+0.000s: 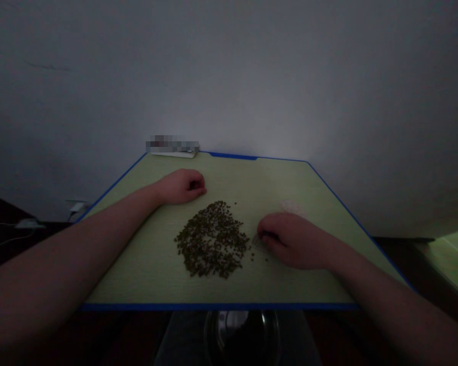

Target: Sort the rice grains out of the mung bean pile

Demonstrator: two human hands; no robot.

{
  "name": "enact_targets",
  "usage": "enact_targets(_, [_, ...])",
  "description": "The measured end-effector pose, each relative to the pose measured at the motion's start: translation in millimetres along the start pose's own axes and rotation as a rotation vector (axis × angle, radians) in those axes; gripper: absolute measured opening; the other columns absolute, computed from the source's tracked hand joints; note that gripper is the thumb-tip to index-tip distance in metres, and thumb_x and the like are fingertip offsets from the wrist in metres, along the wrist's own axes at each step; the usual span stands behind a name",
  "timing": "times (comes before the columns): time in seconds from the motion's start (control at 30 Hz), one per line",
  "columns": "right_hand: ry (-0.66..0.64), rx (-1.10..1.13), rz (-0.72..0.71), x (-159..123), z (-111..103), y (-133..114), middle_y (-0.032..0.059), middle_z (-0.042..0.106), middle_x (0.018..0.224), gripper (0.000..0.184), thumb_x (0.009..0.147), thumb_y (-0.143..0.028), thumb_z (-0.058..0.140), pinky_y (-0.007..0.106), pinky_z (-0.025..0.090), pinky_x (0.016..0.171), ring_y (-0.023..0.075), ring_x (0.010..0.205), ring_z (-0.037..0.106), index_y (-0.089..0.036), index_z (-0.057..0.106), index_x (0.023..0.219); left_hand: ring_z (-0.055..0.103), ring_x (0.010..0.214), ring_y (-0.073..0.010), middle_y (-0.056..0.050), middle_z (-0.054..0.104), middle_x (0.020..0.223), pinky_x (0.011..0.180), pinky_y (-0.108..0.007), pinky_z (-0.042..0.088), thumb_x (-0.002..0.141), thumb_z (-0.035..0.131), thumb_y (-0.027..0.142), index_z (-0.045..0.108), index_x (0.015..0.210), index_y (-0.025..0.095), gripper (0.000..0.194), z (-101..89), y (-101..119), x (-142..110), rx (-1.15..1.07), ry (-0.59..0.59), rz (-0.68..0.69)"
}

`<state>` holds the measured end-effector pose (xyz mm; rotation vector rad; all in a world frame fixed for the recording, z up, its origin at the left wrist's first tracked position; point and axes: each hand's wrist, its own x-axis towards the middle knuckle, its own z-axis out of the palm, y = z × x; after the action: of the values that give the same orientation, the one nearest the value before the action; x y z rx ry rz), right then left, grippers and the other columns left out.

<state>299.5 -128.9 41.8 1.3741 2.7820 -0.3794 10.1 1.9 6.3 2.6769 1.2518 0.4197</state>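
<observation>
A pile of small dark green beans [212, 240] lies in the middle of a pale green table [145, 274] with a blue edge. My left hand [183, 186] rests on the table behind and left of the pile, its fingers curled into a loose fist; nothing shows in it. Right of the pile, my right hand [290, 239] lies with its fingers curled down onto the table beside a few stray beans. What its fingertips pinch, if anything, is hidden. A small whitish heap [289, 206] sits just behind the right hand.
A flat white object [173, 150] lies at the table's far edge against the grey wall. A dark glass bowl [244, 335] sits below the table's near edge. White cables [30, 222] lie at the left. Another green table [452, 256] shows at the right.
</observation>
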Motion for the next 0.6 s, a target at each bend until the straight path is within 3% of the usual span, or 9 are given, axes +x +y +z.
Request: enact_targets(0.6, [-0.035,0.047,0.020,-3.4,0.4,-4.6,0.0045,0.065,0.075,0.018,0.079,-0.015,0.047,0.026,0.035,0.061,0.0146,0.067,0.055,-0.017,0.064,0.078,0.046,0.057,-0.0109,-0.001,0.057,0.064,0.056,-0.025,0.033,0.078,0.052,0.041,0.061,0.076,0.015,0.027,1.6,-2.4,0.6,-0.022,0.007,0.011])
